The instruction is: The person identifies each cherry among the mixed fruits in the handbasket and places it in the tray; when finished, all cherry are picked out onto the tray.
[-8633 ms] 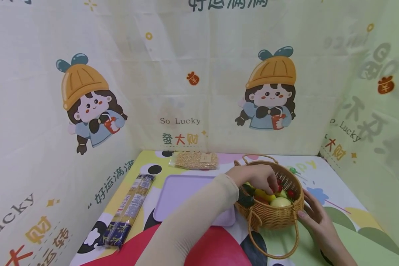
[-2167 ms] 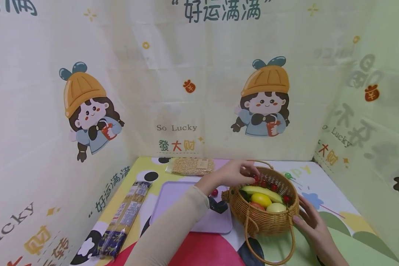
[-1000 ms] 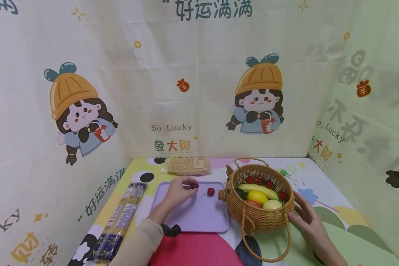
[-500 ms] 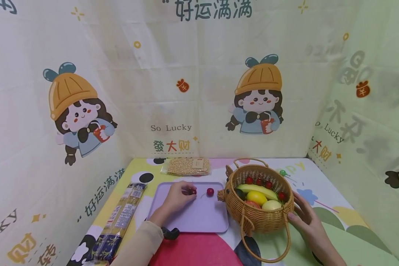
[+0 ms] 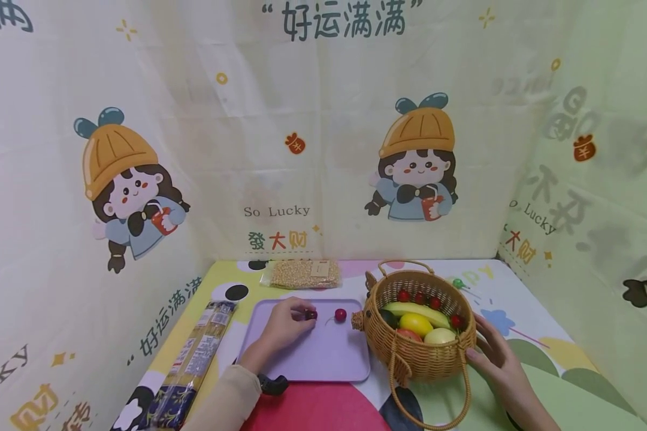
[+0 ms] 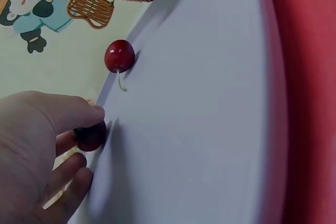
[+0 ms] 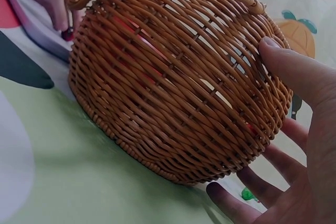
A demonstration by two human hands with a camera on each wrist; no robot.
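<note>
Over the lilac tray, my left hand pinches a dark red cherry between thumb and fingers, low against the tray surface. A second cherry with a thin stem lies on the tray just to its right. Beside the tray stands a round wicker basket. My right hand rests against its right side, thumb and extended fingers touching the weave. Inside are a banana, a lemon, a pale round fruit, a reddish fruit and several cherries.
Behind the tray lies a clear bag of yellow kernels. A long pack of noodles lies left of the tray. The basket's front handle hangs down onto the tablecloth. Printed cloth walls enclose the table.
My left hand was reaching into the basket, then lifted a cherry over its rim. It has moved left and lowered the cherry to the tray. My right hand stays at the basket.
</note>
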